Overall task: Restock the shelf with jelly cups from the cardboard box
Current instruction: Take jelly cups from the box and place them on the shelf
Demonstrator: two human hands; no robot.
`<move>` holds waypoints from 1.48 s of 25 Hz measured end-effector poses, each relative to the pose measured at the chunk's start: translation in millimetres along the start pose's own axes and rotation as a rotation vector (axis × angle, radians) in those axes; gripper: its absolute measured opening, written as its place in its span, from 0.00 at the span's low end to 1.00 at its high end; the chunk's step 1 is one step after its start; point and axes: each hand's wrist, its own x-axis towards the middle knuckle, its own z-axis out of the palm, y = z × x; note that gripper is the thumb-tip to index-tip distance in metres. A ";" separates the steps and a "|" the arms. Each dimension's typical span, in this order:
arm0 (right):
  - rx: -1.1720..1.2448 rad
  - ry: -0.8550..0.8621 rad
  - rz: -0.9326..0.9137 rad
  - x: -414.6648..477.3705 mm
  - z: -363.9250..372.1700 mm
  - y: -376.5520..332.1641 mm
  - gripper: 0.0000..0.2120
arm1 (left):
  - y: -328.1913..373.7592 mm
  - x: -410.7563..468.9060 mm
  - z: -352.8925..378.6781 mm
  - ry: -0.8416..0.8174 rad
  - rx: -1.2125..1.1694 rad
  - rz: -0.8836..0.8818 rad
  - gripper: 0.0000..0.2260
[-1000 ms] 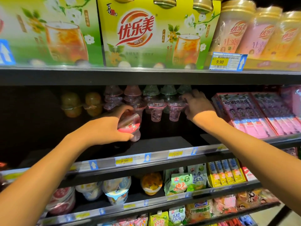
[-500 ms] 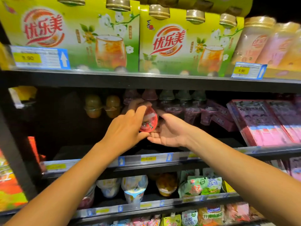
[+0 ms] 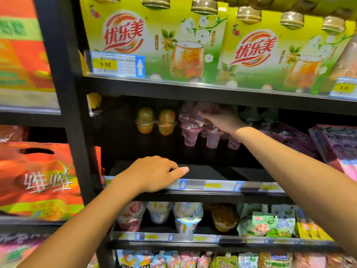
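Observation:
Clear pink jelly cups (image 3: 190, 132) are stacked in two layers at the back of the dark middle shelf (image 3: 212, 172). My right hand (image 3: 222, 119) reaches in over the top layer, and its fingers curl round a pink jelly cup (image 3: 204, 110) just under the shelf above. My left hand (image 3: 152, 173) hovers at the shelf's front price rail (image 3: 212, 185) with loosely curled fingers and nothing in it. The cardboard box is out of view.
Two yellow fruit cups (image 3: 144, 120) stand left of the pink stack, with green-topped cups (image 3: 251, 115) and pink flat boxes (image 3: 338, 144) to the right. Green milk-tea packs (image 3: 154, 41) fill the shelf above. Orange bags (image 3: 38, 180) hang left of the black upright.
My left hand passed the red-lidded cup to my right hand, then dropped empty to the shelf's front edge. My right hand carried the cup up to the stack's top. The view shifted left.

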 end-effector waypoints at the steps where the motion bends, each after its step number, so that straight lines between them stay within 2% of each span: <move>1: -0.012 0.012 -0.012 10.0 5.9 1.2 0.28 | 0.3 0.9 1.7 -0.004 0.025 -0.002 0.30; 5: 0.000 0.032 0.059 44.5 33.8 3.0 0.32 | 2.4 2.4 2.4 0.036 0.049 0.017 0.25; 9: -0.067 0.051 0.029 62.1 46.8 10.5 0.34 | 2.5 -0.3 4.9 0.054 0.038 0.020 0.23; 14: -0.114 0.053 -0.001 66.0 47.1 17.8 0.31 | 2.5 1.4 5.4 0.070 0.054 0.032 0.23; 19: -0.153 0.000 0.024 67.6 45.8 17.4 0.46 | 3.8 -0.5 4.7 0.063 0.057 0.030 0.22; 24: -0.165 0.002 0.015 67.7 46.5 22.5 0.36 | 3.1 0.5 6.6 0.062 0.056 0.025 0.24; 26: -0.139 0.008 0.019 66.9 48.6 22.9 0.37 | 2.6 1.3 7.0 0.062 0.054 0.025 0.25; 31: -0.082 -0.053 0.009 63.6 47.7 24.6 0.48 | 2.3 1.8 7.5 0.061 0.055 0.028 0.25; 37: -0.144 -0.039 -0.036 63.5 47.1 30.4 0.42 | 2.7 1.4 6.9 0.066 0.059 0.041 0.24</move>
